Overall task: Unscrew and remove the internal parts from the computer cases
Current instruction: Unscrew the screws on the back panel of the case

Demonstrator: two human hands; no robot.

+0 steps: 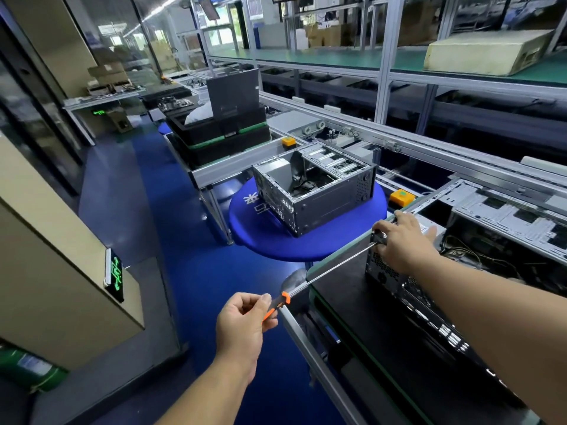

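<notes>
Two computer cases show: an open case (313, 191) stands on a round blue stool (306, 237) at centre frame, and a second case (460, 256) lies on the dark tabletop (346, 289) at right. The left hand (242, 326), fingers curled, grips the orange-and-black handle of a long screwdriver (331, 269) whose tip meets that case's corner. The right hand (402, 240) clasps the same corner, fingers bent over the edge.
</notes>
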